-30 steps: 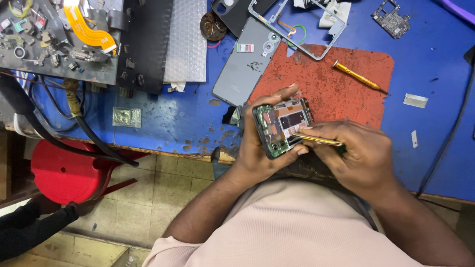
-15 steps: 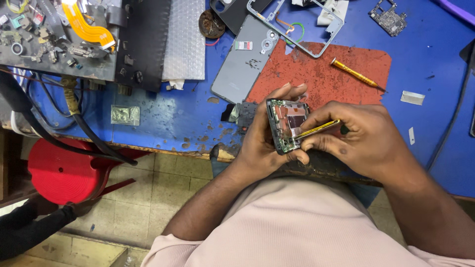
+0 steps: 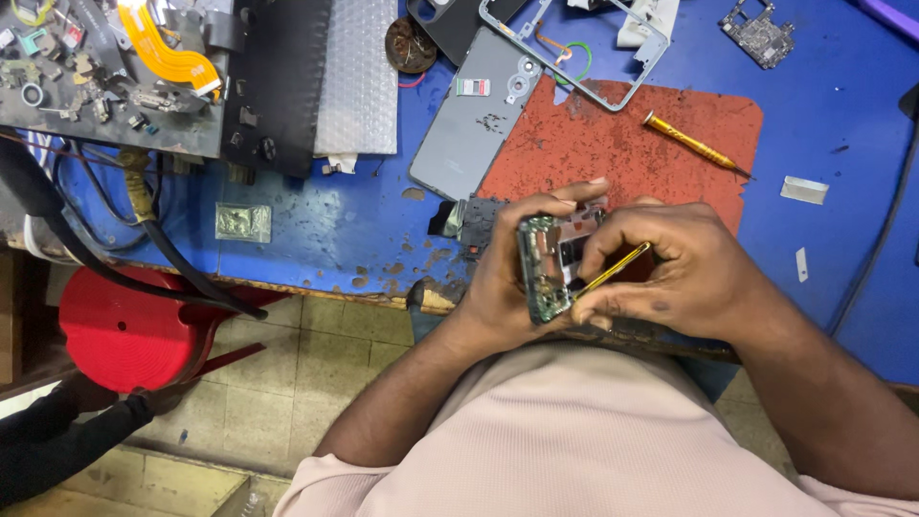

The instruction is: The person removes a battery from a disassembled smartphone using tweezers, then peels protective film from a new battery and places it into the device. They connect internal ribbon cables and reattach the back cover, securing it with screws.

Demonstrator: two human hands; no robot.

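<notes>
The opened phone [image 3: 553,268], back cover removed and circuit boards exposed, sits above the near edge of the desk [image 3: 316,220], just in front of my torso, tilted on its long side. My left hand [image 3: 507,273] grasps it: the fingers [image 3: 565,196] wrap over the far edge and the thumb braces the near side, so the phone is clamped firmly. My right hand [image 3: 670,268] is clenched around a thin yellow tool [image 3: 613,271], pinched between thumb and fingers, with its tip resting on the exposed interior of the phone near the lower end. Both hands touch each other over the phone. Beyond the hands, a red work mat [image 3: 622,144] lies on the blue desk. A yellow-handled screwdriver [image 3: 691,144] lies loose on the mat, well apart from my hands. A grey back cover [image 3: 474,120] lies at the left edge of the mat, and a silver mid-frame [image 3: 613,57] lies partly on the mat's far edge. A small loose circuit board [image 3: 758,31] rests at the far right. To the far left, a dark tray of small parts [image 3: 86,96] holds an orange flex cable [image 3: 163,53]. A red stool [image 3: 124,330] stands on the tiled floor below the desk edge.
</notes>
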